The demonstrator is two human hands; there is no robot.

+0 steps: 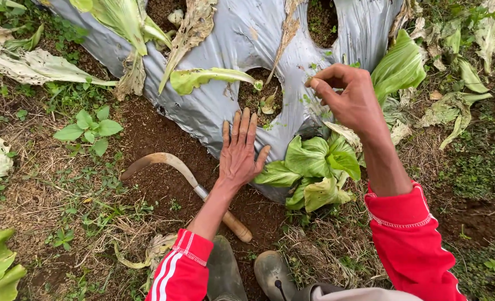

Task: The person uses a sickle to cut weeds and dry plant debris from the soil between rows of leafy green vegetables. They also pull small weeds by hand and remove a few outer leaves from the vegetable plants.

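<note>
Weeds and dry straw at far left, beside bare soil. Curved sickle laid flat on the dirt, wooden handle passing under the left wrist. Left hand spread open, palm down, fingertips pressed on the edge of the grey plastic mulch sheet just below a planting hole. Leafy green plant low at the sheet's edge, between the two arms. Right hand raised over the sheet, thumb and forefinger pinched shut on something too small to tell. Red sleeves and rubber boots below.
</note>
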